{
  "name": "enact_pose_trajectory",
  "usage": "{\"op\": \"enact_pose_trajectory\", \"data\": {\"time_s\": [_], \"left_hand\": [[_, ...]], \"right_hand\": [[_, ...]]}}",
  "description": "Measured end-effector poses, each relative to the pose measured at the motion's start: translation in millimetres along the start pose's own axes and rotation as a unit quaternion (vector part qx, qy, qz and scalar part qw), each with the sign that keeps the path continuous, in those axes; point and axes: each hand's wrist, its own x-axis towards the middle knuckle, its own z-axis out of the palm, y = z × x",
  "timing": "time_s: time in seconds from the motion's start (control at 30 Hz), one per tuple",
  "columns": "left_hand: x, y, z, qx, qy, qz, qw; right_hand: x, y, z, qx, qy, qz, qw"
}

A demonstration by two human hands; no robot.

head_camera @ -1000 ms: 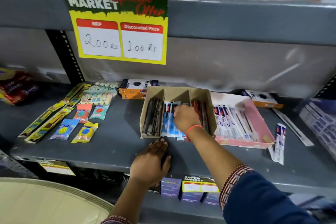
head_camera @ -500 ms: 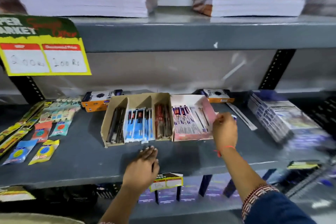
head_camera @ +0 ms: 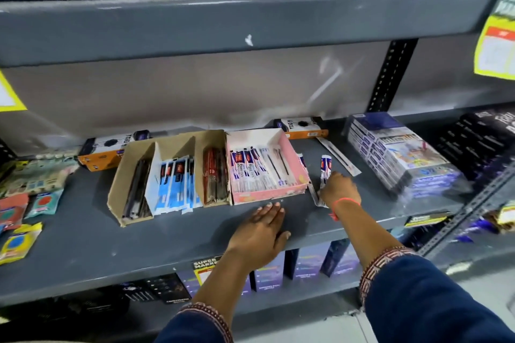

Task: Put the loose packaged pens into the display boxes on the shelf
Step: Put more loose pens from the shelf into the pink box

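Most of the sorting looked done by this moment. On the grey metal shelf [head_camera: 83, 237] stood a brown cardboard display box with three slots [head_camera: 167, 172]: its left slot held dark packaged pens, its middle slot blue-and-white pen packets [head_camera: 175, 181], and its right slot red-brown ones. Touching its right side was a pink cardboard display box [head_camera: 295, 164], already carrying a row of white packets with red and blue print along its left and middle, with room remaining toward its right wall. What was left lay to the right of that pink box: a few loose white pen packets [head_camera: 325, 166] on the bare shelf, just beside the box's right wall, and one long clear-wrapped pen [head_camera: 341, 157] lying aslant farther right and farther back, apart from the others. The right hand [head_camera: 338, 189] was down on the loose packets with its fingers curled over them; it seemed to be gathering or pinching them, though whether the grip had truly closed could not be told, since the back of the hand hid the fingertips. The left hand [head_camera: 257, 234] lay flat and spread on the near edge of the shelf, holding nothing, apparently as a brace. By this reckoning, only those few packets and the stray pen remained to be boxed, probably into the pink one.
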Motion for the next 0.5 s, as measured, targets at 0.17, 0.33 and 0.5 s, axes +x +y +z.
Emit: {"op": "enact_pose_trajectory", "data": {"time_s": [0.17, 0.33, 0.5], "left_hand": [[7.8, -8.1, -1.5, 0.000, -0.001, 0.004, 1.000], [7.6, -10.1, 0.1, -0.014, 0.016, 0.003, 1.000], [6.9, -10.0, 0.3, -0.005, 0.016, 0.008, 1.000]], "right_hand": [[18.7, 0.2, -1.0, 0.073, -0.032, 0.035, 0.996], [33.6, 5.2, -9.4, 0.103, -0.082, 0.050, 0.990], [36.1, 17.8, -21.7, 0.199, -0.120, 0.087, 0.969]]}}
